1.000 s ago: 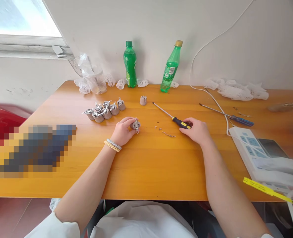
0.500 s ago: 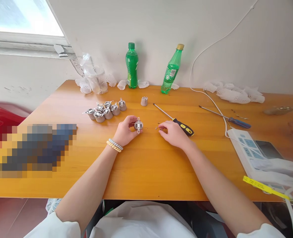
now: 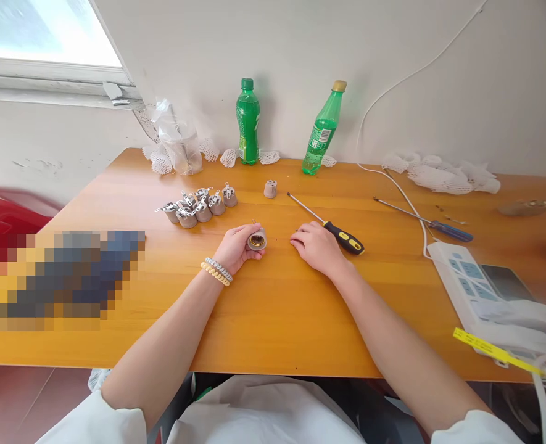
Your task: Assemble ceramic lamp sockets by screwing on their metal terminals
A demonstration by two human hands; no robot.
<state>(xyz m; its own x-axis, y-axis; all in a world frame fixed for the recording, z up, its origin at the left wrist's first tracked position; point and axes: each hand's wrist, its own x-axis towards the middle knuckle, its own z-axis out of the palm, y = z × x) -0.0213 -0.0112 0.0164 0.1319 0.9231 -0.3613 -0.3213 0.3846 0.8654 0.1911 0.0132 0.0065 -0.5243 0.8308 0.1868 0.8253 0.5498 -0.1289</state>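
A grey lamp socket [image 3: 257,239] is held by my left hand [image 3: 237,246], thumb and fingers closed around its side. Its round opening with a brass-coloured inner thread faces me, and a bit of its metal bracket shows at the top. My right hand [image 3: 316,245] rests low over the table, fingers bent and tips together; whatever they pinch is hidden. Just beyond it lies a black-and-yellow screwdriver [image 3: 344,237]. Several grey sockets with metal brackets [image 3: 202,209] stand grouped at the left. One socket without a visible bracket [image 3: 270,189] stands alone farther back.
Two green bottles [image 3: 248,126] [image 3: 322,132] stand by the wall, the right one tilted. A blue-handled screwdriver [image 3: 451,230], a white power strip [image 3: 448,271] and a dark phone [image 3: 506,280] lie at the right. White foam netting [image 3: 453,176] and a white cable [image 3: 409,200] lie behind.
My left hand has turned the socket over: its bracket face showed before, now its threaded opening. My right hand's fingers have drawn together and cover the small metal bits seen earlier.
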